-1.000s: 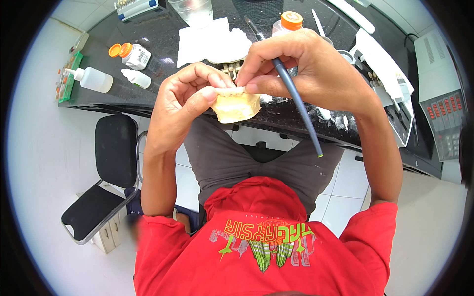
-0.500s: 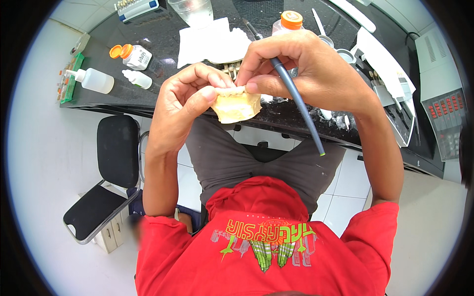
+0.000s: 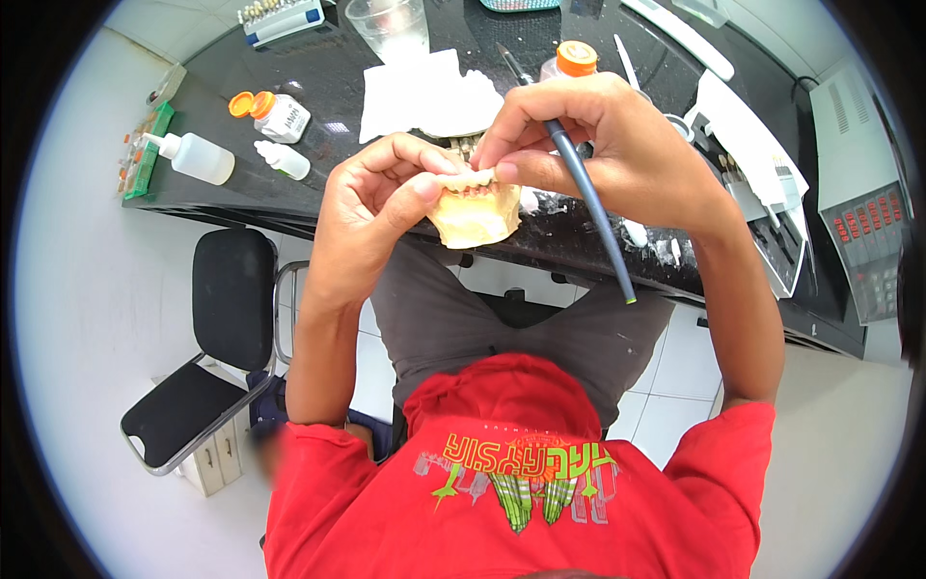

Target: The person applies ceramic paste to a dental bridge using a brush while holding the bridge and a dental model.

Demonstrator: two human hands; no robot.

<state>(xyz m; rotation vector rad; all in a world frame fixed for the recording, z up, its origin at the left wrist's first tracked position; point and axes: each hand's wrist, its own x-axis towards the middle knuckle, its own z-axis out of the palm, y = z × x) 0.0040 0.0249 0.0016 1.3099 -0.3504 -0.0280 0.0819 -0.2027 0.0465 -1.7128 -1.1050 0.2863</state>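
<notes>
Between both hands is a row of off-white teeth, a dental bridge [image 3: 469, 180], pinched at its two ends. My left hand [image 3: 371, 207] is closed on one end with thumb and forefinger. My right hand [image 3: 612, 145] pinches the other end and also carries a dark blue brush [image 3: 590, 201], slanting between its fingers. Right under the bridge is a yellow dental plaster cast [image 3: 475, 222]; reddish stumps show in the gap between them. Whether the cast stands on the table edge or is held, I cannot tell. Behind the fingers a second toothed piece [image 3: 463, 147] is partly hidden.
On the black table [image 3: 318, 87] lie white tissues [image 3: 410, 92], a glass bowl [image 3: 389, 29], and two orange-capped jars, one nearer [image 3: 282, 118]. A squeeze bottle [image 3: 198, 159] and dropper bottle [image 3: 283, 159] stand left. A white tool tray [image 3: 762, 174] is right; a black chair [image 3: 234, 294] stands left.
The bridge sits slightly higher over the cast, and reddish stumps now show below it. The whole view has shifted a little; both hands keep their pinch.
</notes>
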